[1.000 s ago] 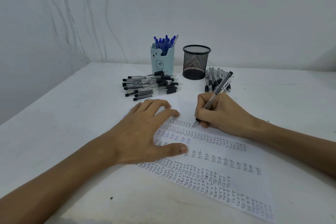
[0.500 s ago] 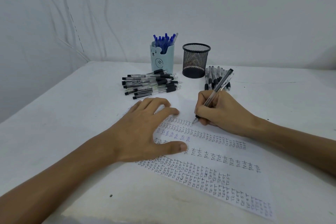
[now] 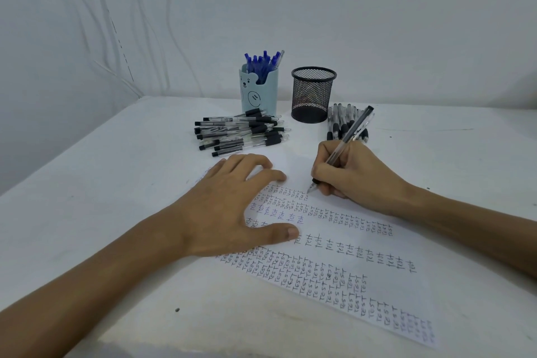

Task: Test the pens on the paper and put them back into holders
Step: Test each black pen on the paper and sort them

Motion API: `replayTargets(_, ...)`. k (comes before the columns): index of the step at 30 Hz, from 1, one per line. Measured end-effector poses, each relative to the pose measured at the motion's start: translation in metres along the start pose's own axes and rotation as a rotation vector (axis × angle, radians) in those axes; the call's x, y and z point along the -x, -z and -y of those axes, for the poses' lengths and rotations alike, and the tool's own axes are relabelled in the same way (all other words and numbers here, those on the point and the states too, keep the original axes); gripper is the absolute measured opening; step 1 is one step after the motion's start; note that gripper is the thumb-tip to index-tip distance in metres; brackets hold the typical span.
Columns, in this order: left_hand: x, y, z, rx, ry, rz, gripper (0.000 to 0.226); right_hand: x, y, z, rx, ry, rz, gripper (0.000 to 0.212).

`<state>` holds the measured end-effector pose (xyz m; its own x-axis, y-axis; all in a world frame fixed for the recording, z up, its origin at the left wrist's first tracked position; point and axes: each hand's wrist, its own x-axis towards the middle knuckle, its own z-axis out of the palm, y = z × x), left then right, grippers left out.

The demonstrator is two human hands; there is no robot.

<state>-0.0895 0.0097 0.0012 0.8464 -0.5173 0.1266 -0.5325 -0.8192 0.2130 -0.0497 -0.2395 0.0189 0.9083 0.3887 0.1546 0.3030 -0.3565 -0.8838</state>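
A white sheet of paper covered in rows of handwritten "test" lies on the table. My left hand rests flat on its left part, fingers spread. My right hand grips a clear black pen in a writing hold, tip touching the paper at the end of the top row. A light-blue bear holder with several blue pens stands at the back. Beside it stands a black mesh holder. A pile of black pens lies left of centre; another pile lies behind my right hand.
The white table meets a white wall at the back and left. A small dark speck sits near the front edge.
The view has shifted slightly; the pen tip stays at the end of the top row with only small writing motion. My left hand has not moved.
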Motion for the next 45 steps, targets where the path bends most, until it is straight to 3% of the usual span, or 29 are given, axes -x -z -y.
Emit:
replayTargets(5,0.0,0.001,-0.001,-0.005,-0.002,0.0,0.089,-0.001,-0.002,0.001,-0.003,-0.026,-0.041,0.025)
replayTargets(10,0.0,0.001,0.0,0.008,0.003,0.004,0.09,-0.005,0.004,0.003,-0.346,-0.148,-0.121,0.027)
replayTargets(14,0.001,0.001,0.0,0.014,0.004,0.005,0.091,-0.006,0.003,-0.002,-0.371,-0.09,-0.109,0.035)
replayTargets(17,0.0,0.002,-0.001,0.01,0.005,0.007,0.091,-0.005,0.005,-0.003,-0.323,-0.047,-0.092,0.028)
replayTargets(21,0.0,0.002,-0.001,0.002,0.004,0.007,0.092,-0.007,0.004,0.002,-0.482,-0.095,-0.13,0.028)
replayTargets(25,0.0,0.001,0.0,-0.005,0.002,0.006,0.092,-0.008,0.006,0.006,-0.631,-0.192,-0.096,0.047)
replayTargets(36,-0.001,0.001,0.0,0.002,0.013,0.02,0.094,-0.007,0.004,-0.002,-0.557,-0.099,-0.142,0.031)
replayTargets(41,-0.001,0.001,0.0,0.0,0.012,0.018,0.094,-0.014,0.008,-0.003,-0.573,-0.143,-0.1,0.036)
replayTargets(43,-0.001,0.002,-0.001,0.005,0.012,0.015,0.093,-0.023,0.016,-0.003,-0.468,-0.182,-0.1,0.04)
replayTargets(45,0.0,0.002,-0.001,0.012,0.011,0.01,0.092,-0.035,0.031,-0.004,-0.2,-0.17,-0.172,0.044)
